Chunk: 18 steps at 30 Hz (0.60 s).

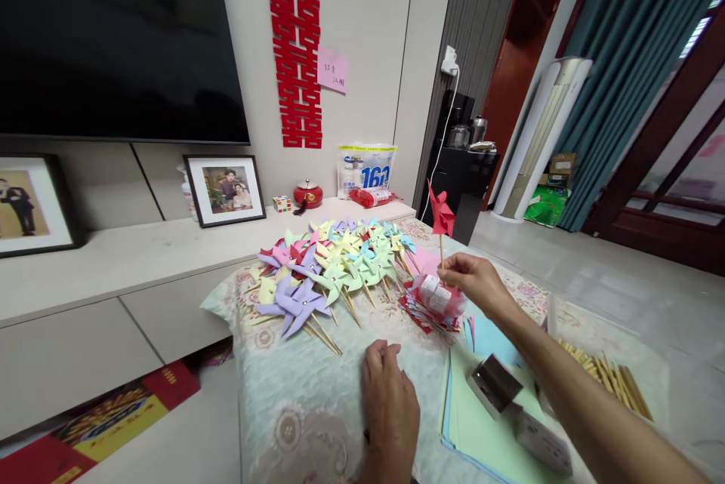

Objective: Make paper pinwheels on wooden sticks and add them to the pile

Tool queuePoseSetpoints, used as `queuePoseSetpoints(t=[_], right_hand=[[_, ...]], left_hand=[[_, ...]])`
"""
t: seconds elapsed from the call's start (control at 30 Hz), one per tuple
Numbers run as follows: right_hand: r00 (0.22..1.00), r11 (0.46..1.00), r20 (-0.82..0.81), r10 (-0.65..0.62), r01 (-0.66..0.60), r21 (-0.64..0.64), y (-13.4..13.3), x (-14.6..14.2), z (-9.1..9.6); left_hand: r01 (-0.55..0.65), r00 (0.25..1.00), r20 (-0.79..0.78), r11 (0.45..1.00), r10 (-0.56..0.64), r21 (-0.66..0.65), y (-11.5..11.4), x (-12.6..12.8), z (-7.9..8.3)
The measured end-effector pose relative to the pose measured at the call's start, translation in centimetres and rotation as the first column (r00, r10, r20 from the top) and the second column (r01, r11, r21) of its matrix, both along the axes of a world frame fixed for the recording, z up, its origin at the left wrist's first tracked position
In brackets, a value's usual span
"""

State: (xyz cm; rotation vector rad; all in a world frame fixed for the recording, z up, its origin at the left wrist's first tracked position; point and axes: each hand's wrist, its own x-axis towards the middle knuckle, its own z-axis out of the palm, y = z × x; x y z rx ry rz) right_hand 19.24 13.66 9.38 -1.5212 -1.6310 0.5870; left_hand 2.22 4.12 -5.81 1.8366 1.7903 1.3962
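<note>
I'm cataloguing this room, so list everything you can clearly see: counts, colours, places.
Tablecloth: one, pale floral, foreground
Pinwheels: many, multicoloured, on the tablecloth
Held pinwheel: one, red, right of the others
Labelled pack: one, red, below the held pinwheel
Paper sheets: several, green and blue, right
Open box: one, dark inside, on the sheets
Sticks: many, tan, right foreground
Television: one, black, left
Framed photos: two, black-framed, left
Cutouts: several, red, upper centre
Note: one, pink, upper centre
Cube: one, multicoloured, centre
Lidded jar: one, red, centre
Large bag: one, white-blue, centre
Curtain: one, teal, right
Tall unit: one, white, right
Left hand: one, bare, on the tablecloth
Right hand: one, bare, gripping the held pinwheel
</note>
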Motion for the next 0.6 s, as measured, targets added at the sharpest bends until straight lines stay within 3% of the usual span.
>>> queuePoseSetpoints(t=[0.17, 0.3, 0.6], right_hand=[[0.970, 0.992, 0.213, -0.120, 0.124, -0.009, 6.7, 1.0, 1.8], [0.910, 0.974, 0.379, -0.170, 0.213, -0.074, 10.4, 0.7, 2.3], [0.787, 0.890, 0.616, 0.034, 0.256, -0.377, 15.9, 0.3, 0.0]], left_hand=[[-0.054, 0.987, -0.149, 0.999, 0.053, -0.003, 0.3, 0.6, -1.0], [-0.101, 0.975, -0.201, 0.995, 0.095, -0.018, 0.5, 1.0, -1.7], [-0.104, 0.958, -0.275, 0.991, 0.076, -0.089, 1.0, 1.0, -3.2]])
